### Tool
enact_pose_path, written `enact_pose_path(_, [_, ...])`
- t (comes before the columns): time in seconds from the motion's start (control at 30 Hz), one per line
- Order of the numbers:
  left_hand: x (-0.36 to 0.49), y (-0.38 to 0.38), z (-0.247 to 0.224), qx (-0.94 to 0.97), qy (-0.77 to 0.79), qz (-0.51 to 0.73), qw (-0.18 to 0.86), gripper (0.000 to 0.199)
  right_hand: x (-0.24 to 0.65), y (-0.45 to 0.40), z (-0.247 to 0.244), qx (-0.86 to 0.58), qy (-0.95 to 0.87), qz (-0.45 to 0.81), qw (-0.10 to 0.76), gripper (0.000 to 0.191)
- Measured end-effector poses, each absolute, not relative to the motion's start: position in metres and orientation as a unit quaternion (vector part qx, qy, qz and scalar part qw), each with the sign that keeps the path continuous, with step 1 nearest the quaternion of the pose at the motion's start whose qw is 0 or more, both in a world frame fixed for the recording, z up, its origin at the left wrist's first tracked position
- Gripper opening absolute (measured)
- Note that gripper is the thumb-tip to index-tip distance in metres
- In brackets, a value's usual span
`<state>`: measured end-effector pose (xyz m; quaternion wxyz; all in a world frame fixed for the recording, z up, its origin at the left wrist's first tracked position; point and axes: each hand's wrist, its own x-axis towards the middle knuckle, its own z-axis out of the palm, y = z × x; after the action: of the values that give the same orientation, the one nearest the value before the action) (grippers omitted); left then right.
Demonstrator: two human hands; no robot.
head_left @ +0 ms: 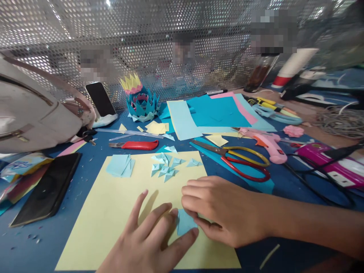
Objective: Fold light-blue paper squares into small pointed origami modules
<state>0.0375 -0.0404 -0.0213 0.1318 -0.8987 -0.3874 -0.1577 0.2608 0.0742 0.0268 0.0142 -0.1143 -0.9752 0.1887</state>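
Observation:
A small light blue paper square (186, 223) lies on the pale yellow sheet (85, 231), between my two hands. The thumb and forefinger of my left hand (155, 235) grip it at its left and lower edges, the little finger raised. At its upper right edge, the curled fingers of my right hand (220, 212) hold it and cover that corner. Beyond my hands, several small folded light blue paper triangles (166, 167) sit in a loose group. A stack of light blue paper squares (121, 165) rests at the sheet's upper left.
Behind the sheet lie a red utility knife (139, 145) and scissors (241, 157) with red and yellow handles. A pink glue gun (269, 142) and power strip (335, 163) are at right. A folded-paper model (142, 104) stands at the back. A phone (48, 189) lies left.

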Motion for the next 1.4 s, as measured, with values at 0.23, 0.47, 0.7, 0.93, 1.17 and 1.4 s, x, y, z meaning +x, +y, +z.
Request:
enact_pose_path(0.23, [0.037,-0.040,-0.018,-0.900,-0.390,-0.153,0.123,0.042,0.265,0.085,0.030,-0.153,-0.966,0.208,0.003,0.009])
enact_pose_path(0.47, [0.041,-0.038,-0.028,-0.884,-0.395,-0.207,0.140,0.040,0.276,0.111,0.034,-0.010,-0.929,0.365,0.059,0.019])
enact_pose_path(0.7, [0.040,-0.039,-0.023,-0.889,-0.398,-0.184,0.129,0.037,0.285,0.108,0.034,-0.019,-0.949,0.309,-0.049,0.021])
enact_pose_path(0.93, [0.031,-0.035,-0.011,-0.916,-0.353,-0.129,0.137,0.038,0.288,0.111,0.036,-0.029,-0.971,0.236,-0.019,0.024])
enact_pose_path(1.17, [0.037,-0.042,-0.017,-0.897,-0.403,-0.142,0.113,0.039,0.280,0.102,0.025,0.098,-0.981,0.029,0.164,0.019])
enact_pose_path(1.4, [0.033,-0.044,-0.015,-0.900,-0.395,-0.172,0.064,0.041,0.277,0.090,0.021,0.125,-0.974,-0.052,0.180,0.027])
